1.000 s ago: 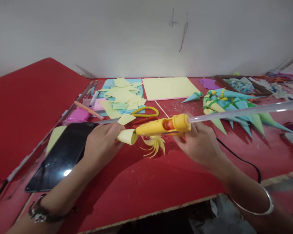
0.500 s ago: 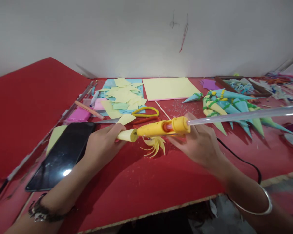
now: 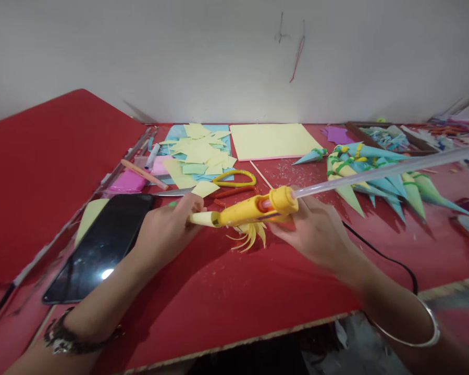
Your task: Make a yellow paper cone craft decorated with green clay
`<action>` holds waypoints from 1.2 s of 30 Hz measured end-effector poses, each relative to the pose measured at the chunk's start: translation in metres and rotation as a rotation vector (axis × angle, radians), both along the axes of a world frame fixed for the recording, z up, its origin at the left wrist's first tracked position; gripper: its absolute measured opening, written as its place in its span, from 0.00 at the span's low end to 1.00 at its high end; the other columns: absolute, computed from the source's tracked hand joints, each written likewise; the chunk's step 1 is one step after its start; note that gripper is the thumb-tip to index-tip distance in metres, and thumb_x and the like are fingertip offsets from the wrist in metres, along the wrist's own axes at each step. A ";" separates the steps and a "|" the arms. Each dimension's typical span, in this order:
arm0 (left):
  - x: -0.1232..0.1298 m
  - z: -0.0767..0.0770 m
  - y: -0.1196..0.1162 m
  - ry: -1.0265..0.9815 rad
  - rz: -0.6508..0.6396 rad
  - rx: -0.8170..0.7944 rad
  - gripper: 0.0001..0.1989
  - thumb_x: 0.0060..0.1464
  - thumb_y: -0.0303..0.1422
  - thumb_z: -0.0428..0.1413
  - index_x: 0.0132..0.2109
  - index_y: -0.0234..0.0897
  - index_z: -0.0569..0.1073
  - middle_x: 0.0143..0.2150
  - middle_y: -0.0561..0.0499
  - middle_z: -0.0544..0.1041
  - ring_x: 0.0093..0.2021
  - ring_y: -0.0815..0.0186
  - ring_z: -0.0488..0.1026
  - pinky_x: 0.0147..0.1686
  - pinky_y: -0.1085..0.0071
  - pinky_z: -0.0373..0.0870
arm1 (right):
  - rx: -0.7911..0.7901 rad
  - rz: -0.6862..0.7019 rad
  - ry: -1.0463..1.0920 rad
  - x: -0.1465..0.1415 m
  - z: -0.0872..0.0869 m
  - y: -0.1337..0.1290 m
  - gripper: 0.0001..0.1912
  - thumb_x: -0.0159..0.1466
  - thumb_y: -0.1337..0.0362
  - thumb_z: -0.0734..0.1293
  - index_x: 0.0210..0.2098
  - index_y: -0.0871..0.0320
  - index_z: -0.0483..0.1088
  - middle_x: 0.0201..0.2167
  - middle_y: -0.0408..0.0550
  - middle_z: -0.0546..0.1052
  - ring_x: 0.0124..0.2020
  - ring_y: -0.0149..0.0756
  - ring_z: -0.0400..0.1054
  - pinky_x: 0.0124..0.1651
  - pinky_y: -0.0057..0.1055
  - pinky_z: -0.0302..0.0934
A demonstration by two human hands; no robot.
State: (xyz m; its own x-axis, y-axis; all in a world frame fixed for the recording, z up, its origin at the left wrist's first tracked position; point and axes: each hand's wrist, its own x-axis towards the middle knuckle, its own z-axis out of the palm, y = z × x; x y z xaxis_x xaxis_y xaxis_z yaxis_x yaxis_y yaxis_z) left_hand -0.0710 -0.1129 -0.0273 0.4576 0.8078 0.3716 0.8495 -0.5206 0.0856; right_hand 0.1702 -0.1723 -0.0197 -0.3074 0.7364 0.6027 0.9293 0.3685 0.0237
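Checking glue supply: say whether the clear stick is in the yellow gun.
Partly in: the clear stick runs into the back of the yellow gun, a long length outside.

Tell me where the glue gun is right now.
In the head view, the yellow glue gun is near the middle, held in the right hand, its front end at the mouth of the paper roll in the left hand.

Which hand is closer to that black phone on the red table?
Left. The left hand is just right of the black phone, pinching a pale yellow paper roll; the right hand is farther right, beyond the roll, holding the yellow glue gun.
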 end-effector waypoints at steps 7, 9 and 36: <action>0.000 0.001 0.000 0.106 -0.014 -0.040 0.07 0.50 0.36 0.44 0.34 0.39 0.62 0.22 0.53 0.75 0.18 0.66 0.70 0.16 0.75 0.56 | -0.064 0.014 -0.027 0.000 0.005 -0.001 0.12 0.58 0.62 0.58 0.41 0.59 0.63 0.27 0.47 0.72 0.27 0.35 0.66 0.20 0.26 0.50; 0.000 0.002 0.000 0.124 -0.012 -0.052 0.08 0.50 0.37 0.44 0.35 0.39 0.62 0.21 0.52 0.75 0.18 0.65 0.70 0.16 0.75 0.55 | -0.076 0.013 -0.036 0.000 0.007 -0.001 0.11 0.58 0.63 0.58 0.40 0.59 0.63 0.26 0.47 0.72 0.27 0.35 0.66 0.19 0.26 0.49; 0.008 0.008 -0.002 -0.066 -0.060 -0.421 0.06 0.48 0.32 0.46 0.35 0.39 0.65 0.24 0.56 0.70 0.23 0.70 0.63 0.23 0.77 0.54 | 0.065 -0.004 -0.082 -0.002 0.008 0.001 0.08 0.63 0.66 0.52 0.39 0.59 0.59 0.24 0.45 0.71 0.21 0.33 0.65 0.18 0.27 0.46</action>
State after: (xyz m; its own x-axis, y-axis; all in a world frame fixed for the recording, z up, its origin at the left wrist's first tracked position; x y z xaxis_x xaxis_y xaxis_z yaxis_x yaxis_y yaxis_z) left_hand -0.0631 -0.1150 -0.0189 0.4942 0.8681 0.0452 0.8045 -0.4765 0.3545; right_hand 0.1686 -0.1714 -0.0115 -0.3551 0.6979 0.6219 0.9246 0.3601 0.1238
